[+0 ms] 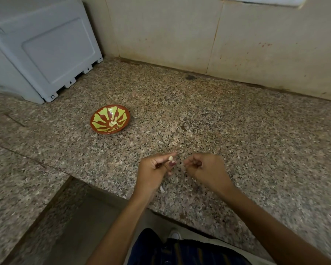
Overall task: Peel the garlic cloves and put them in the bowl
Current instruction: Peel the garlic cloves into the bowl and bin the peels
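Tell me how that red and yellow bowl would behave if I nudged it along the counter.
The bowl looks shallow with a narrow base, so it may rock or tip. The granite counter seems smooth, so it would probably slide. It holds few peeled cloves, so it's likely light.

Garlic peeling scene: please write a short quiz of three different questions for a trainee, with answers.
1. True or false: the bowl is empty.
2. Which hand pinches the garlic clove?
A. left hand
B. right hand
3. Fill in: the bowl stands on the granite ______.

Key
1. False; pale peeled cloves lie inside it.
2. A
3. counter
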